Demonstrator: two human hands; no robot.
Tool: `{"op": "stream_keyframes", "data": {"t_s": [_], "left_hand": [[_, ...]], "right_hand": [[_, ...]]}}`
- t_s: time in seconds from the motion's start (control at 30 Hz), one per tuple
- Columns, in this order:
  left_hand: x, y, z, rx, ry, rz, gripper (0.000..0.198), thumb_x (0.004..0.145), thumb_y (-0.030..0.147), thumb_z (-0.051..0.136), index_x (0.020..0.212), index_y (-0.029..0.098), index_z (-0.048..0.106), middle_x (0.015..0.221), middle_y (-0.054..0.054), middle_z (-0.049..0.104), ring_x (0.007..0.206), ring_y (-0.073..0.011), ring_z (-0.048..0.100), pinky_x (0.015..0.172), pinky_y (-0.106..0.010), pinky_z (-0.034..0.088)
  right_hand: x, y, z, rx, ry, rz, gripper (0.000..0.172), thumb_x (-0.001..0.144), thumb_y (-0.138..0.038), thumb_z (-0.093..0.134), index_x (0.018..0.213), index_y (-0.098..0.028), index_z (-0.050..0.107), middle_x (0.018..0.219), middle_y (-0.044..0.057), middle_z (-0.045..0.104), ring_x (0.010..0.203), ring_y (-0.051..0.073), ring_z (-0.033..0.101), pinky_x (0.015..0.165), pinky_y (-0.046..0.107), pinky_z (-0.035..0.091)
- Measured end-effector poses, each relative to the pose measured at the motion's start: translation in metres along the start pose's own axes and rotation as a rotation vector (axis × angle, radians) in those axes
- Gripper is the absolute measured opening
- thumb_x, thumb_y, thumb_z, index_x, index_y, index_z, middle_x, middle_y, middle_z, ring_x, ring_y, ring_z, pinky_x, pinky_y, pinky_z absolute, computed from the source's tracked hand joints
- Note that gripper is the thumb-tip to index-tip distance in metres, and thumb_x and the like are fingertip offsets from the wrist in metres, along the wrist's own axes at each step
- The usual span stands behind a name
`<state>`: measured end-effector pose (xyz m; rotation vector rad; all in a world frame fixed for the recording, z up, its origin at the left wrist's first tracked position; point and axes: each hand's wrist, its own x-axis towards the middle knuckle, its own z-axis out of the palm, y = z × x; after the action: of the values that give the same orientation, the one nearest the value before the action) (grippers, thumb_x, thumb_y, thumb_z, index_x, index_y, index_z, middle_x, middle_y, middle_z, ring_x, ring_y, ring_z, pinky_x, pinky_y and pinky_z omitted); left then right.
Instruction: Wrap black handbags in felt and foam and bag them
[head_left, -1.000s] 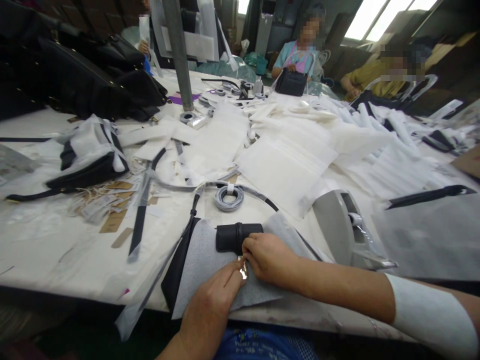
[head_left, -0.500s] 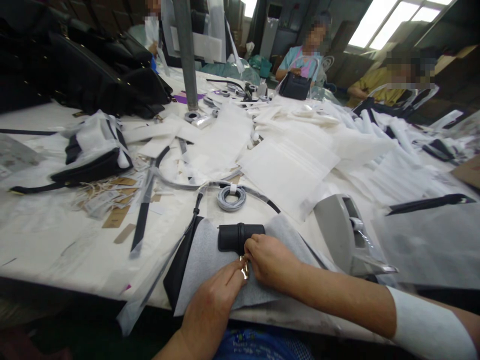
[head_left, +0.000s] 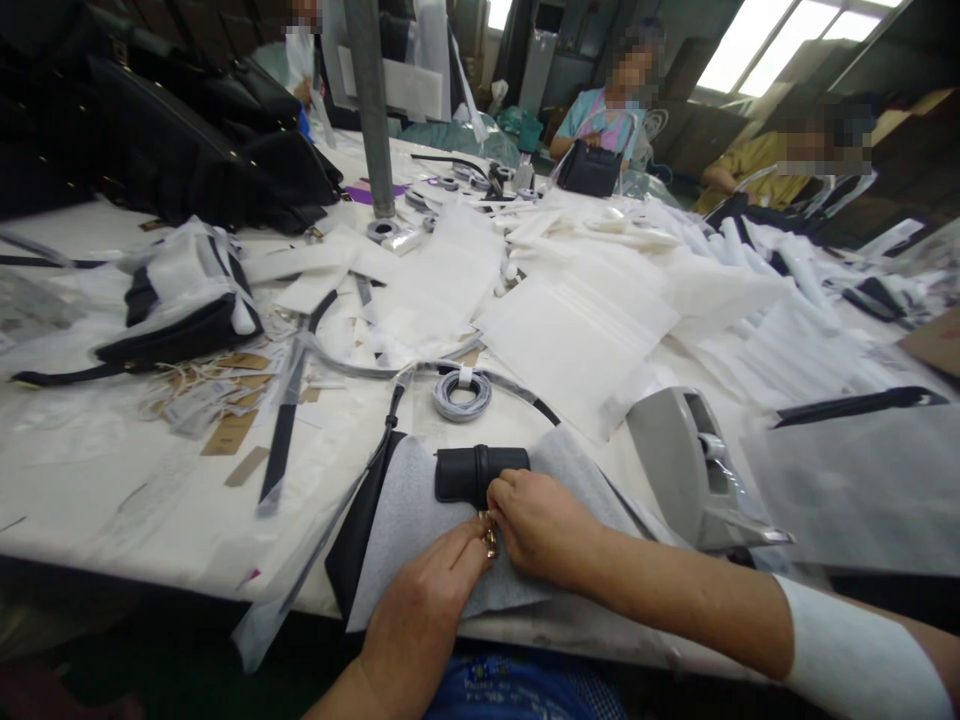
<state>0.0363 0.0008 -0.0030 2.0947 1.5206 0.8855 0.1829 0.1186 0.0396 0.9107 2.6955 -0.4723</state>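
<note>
A black handbag lies at the table's front edge, with a thin grey-white sheet over most of it. A black leather flap with a raised band rests on top of the sheet. Just below the flap, a shiny gold metal clasp sits between my hands. The fingers of my left hand are closed on the clasp from the lower left. My right hand pinches at the flap's lower end, right above the clasp; its fingertips hide exactly what they grip.
Behind the bag lies a wrapped strap coil. A grey tape dispenser stands to the right. White sheets spread across the middle, paper tags lie left, black bags pile at the back left. Two co-workers sit across the table.
Both hands stay in nearly the same place. The gold clasp has turned slightly between the fingers and catches the light differently. The bag and flap have hardly moved.
</note>
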Motion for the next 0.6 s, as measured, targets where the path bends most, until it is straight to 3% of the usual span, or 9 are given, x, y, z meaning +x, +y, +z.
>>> {"op": "stream_keyframes", "data": {"t_s": [0.2,0.4,0.6], "left_hand": [[0.0,0.0,0.0,0.024,-0.014,0.0,0.028,0.097,0.012,0.046,0.123,0.02,0.054,0.124,-0.008,0.066,0.116,-0.0187,0.063,0.1,-0.035,0.055],[0.0,0.0,0.001,-0.012,-0.027,-0.029,0.028,0.096,0.012,0.049,0.122,0.023,0.055,0.122,-0.005,0.066,0.114,-0.0177,0.064,0.1,-0.034,0.055],[-0.002,-0.002,0.004,-0.015,-0.02,-0.041,0.024,0.097,0.014,0.048,0.118,0.024,0.055,0.124,-0.003,0.065,0.116,-0.0166,0.063,0.102,-0.033,0.053]], "right_hand": [[-0.003,-0.001,0.002,-0.029,0.009,-0.04,0.016,0.088,-0.015,0.048,0.091,-0.012,0.063,0.088,0.012,0.065,0.082,0.024,0.061,0.071,0.033,0.043],[-0.012,0.002,0.001,0.084,0.043,-0.057,0.017,0.094,-0.016,0.044,0.093,-0.012,0.062,0.09,0.011,0.064,0.085,0.022,0.058,0.076,0.031,0.043],[-0.024,0.007,0.004,0.323,0.196,0.047,0.014,0.094,-0.014,0.045,0.089,-0.016,0.057,0.087,0.006,0.06,0.08,0.018,0.055,0.074,0.028,0.042]]}}
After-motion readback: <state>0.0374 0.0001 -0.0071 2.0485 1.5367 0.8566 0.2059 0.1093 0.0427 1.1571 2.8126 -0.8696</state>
